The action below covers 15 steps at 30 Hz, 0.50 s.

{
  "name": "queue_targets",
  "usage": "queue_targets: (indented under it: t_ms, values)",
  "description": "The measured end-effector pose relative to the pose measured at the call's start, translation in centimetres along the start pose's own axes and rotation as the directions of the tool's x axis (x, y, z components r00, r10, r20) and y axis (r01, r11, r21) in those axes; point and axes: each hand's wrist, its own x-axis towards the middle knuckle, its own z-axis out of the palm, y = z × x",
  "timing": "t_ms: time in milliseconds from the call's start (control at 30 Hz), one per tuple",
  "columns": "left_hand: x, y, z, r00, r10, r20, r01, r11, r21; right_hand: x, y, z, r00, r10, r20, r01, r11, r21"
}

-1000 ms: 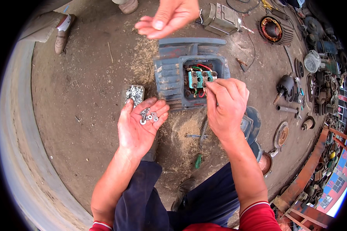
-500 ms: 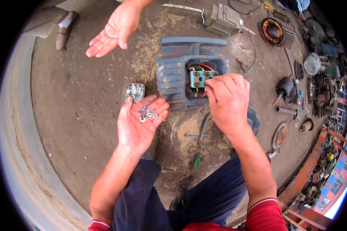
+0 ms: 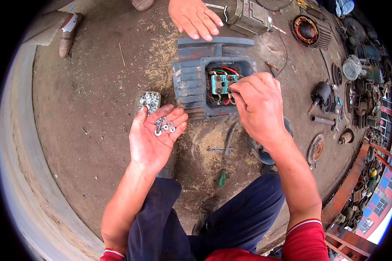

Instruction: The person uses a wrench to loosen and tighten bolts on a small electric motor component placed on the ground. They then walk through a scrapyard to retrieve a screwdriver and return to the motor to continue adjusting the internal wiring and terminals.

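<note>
My left hand (image 3: pixel 149 143) is palm up with its fingers spread, carrying several small metal washers (image 3: pixel 164 126), and perhaps nuts, on the palm. In the open terminal box of a blue-grey finned electric motor (image 3: pixel 186 89) sits a turquoise terminal block (image 3: pixel 219 85) with dark studs and red, green and pale wires. My right hand (image 3: pixel 262 108) pinches at the right side of this block; whatever lies between its fingertips is hidden. A container of loose washers and nuts (image 3: pixel 150 102) stands just beyond my left fingers.
Another person's hand (image 3: pixel 195 18) hovers over the motor's far edge. A green-handled screwdriver (image 3: pixel 222 178) and a wrench (image 3: pixel 220 149) lie on the ground before me. A round blue part (image 3: pixel 265 153) sits beneath my right forearm. Farther right are a wound stator (image 3: pixel 307 30) and several motor parts.
The other person's hand has swung right and turned palm down over the motor. Both my hands keep nearly the same places, the right still pinching at the terminal block.
</note>
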Motion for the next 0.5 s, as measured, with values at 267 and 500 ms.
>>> queue_targets:
  t_ms: [267, 500]
  values:
    - [0.1, -0.2, 0.1, 1.000, -0.003, 0.015, 0.003, 1.000, 0.003, -0.3, 0.2, -0.1, 1.000, -0.020, -0.002, 0.019, 0.992, -0.122]
    - [0.1, -0.3, 0.3, 1.000, -0.004, 0.007, 0.004, 1.000, 0.014, 0.7, -0.1, -0.9, 0.996, -0.034, 0.079, 0.049, 0.979, -0.198]
